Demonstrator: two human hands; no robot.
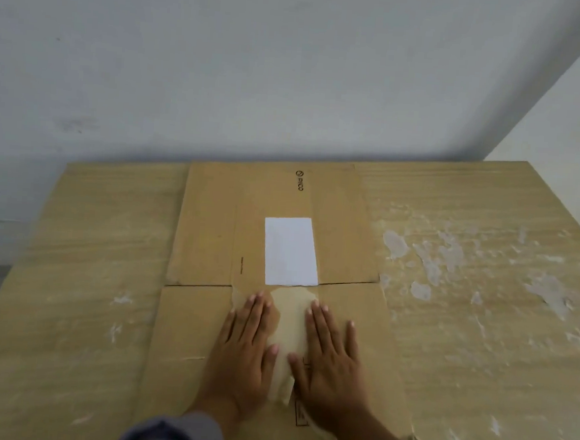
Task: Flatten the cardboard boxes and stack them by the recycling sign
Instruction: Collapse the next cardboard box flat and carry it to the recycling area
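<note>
The cardboard box lies flattened on the table, running up the middle of the frame from the bottom edge to the far table edge near the wall. Its long axis points straight away from the person. A white label sits on its upper half, and a pale torn patch, where the brown facing has peeled away, runs down the lower half.

The left hand and right hand lie palm down on that lower half, side by side in the lower centre of the frame, with the patch between them. The fingers of both are spread and straight, pressing flat on the sheet and gripping nothing. The fingertips point up the frame toward the label and stop just short of the crease that crosses the box.

So most of the sheet lies beyond the fingers, with only its near end under the palms. Both hands sit about equally close to the centre line; each is nearer its own long side edge. Lifting the sheet will probably mean sliding each hand outward to those edges. No recycling sign is in view, so which way the box must be carried cannot be told. Bare table shows to the left and right of the box, scuffed with white marks on the right.
</note>
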